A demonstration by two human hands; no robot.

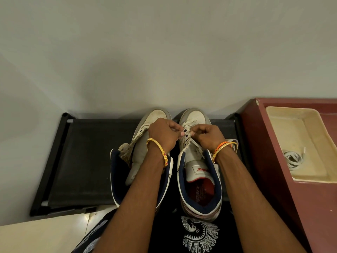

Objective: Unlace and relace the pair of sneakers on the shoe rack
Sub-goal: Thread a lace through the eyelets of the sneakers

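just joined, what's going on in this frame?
A person is working on a pair of white sneakers standing side by side on a black shoe rack. Both the left hand and the right hand pinch at the eyelet area near the toe of the right sneaker. The left sneaker looks unlaced. A loose white lace lies in a cream tray to the right.

The left forearm (145, 181) hides much of the left sneaker (144, 136); curled fingers (176, 129) hide whatever lace they pinch.
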